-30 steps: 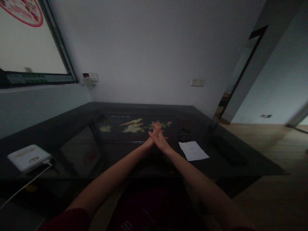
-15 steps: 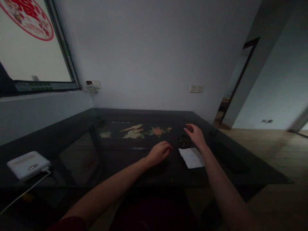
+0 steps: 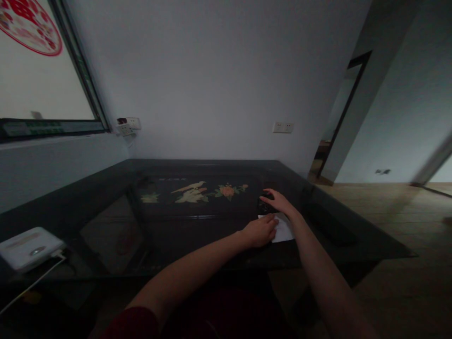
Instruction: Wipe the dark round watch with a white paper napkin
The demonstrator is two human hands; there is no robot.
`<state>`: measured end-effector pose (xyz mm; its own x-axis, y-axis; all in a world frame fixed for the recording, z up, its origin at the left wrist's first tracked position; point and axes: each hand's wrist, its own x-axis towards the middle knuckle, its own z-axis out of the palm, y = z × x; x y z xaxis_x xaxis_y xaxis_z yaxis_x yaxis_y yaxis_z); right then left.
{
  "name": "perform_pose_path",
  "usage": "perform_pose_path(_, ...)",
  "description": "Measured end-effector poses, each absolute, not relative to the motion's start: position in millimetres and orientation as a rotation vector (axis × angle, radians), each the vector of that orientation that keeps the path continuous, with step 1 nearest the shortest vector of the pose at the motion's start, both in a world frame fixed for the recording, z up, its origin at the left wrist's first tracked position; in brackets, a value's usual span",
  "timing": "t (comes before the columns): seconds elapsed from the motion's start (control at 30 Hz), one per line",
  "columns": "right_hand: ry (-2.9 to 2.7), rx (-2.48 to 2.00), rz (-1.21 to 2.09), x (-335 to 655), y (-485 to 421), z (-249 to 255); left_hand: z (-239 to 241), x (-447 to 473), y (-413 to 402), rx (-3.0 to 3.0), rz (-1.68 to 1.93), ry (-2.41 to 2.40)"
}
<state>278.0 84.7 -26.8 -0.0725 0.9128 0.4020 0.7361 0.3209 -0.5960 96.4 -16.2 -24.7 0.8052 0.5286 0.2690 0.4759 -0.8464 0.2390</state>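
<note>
A white sheet of paper (image 3: 284, 230) lies near the right side of the dark glass-topped table (image 3: 183, 230). My left hand (image 3: 261, 230) rests over its left edge, fingers stretched loosely across the paper rather than closed. Just beyond the paper is a small black object (image 3: 264, 207); its kind is too dark to make out. My right hand (image 3: 278, 201) reaches over this object from the right, thumb and fingers curved round its upper part. The hand hides some of it.
At the left sits a white box-shaped device (image 3: 31, 247) with a white cable (image 3: 33, 286). A long dark item (image 3: 330, 226) lies toward the table's right edge. Behind the table is a wall with sockets (image 3: 283, 127); a window (image 3: 31, 80) is at the left.
My left hand has moved right onto the paper. My right hand has come down and nearer, its fingers closing round the black object. The view has shifted slightly.
</note>
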Motion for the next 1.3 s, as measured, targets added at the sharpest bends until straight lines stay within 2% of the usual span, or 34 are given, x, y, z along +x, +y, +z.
perform_pose_path(0.4,-1.956,-1.501,0.366,282.9,75.9,-28.2,-14.3,57.2,-22.5,2.9,0.376,0.714)
perform_pose_path(0.7,-2.021,-1.637,0.392,283.1,76.3,-26.9,-8.0,-65.7,-18.9,2.736,0.302,0.988)
perform_pose_path(0.93,-2.053,-1.698,0.402,282.8,73.5,-25.9,-12.2,-168.4,4.2,2.558,0.49,1.077)
perform_pose_path(1.3,-2.072,-1.502,0.352,234.4,89.0,-35.9,-18.8,-159.4,14.7,2.742,0.463,1.066)
